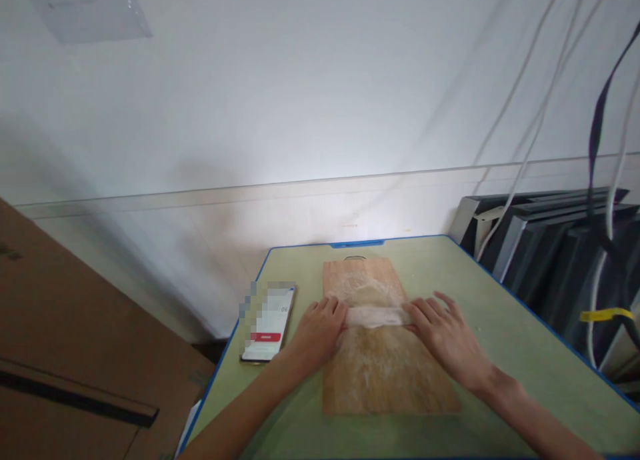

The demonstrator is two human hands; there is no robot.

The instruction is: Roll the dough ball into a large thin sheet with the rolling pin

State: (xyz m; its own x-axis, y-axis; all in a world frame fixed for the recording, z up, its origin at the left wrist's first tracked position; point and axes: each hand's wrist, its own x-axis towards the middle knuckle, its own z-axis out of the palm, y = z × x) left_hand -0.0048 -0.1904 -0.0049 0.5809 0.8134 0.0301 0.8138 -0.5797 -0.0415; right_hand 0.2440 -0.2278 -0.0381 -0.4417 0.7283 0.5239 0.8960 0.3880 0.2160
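Across the board (390, 377), I see left hand (321, 330) and right hand (446, 335), fingers curled closed on the white roller's (377, 317) ends; dough (369, 293) lies on the board's far half.

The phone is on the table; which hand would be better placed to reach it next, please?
Probably the left hand, nearer the phone; the right hand is farther, across the board. Both hold the roll.

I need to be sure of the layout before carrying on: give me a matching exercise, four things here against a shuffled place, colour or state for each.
1. smartphone
2. wooden board
3. white roll
4. tabletop

A. pale green
B. left hand at one end, right hand at the other
C. left of the board
D. brown with whitish smears

Pairs: 1-C, 2-D, 3-B, 4-A
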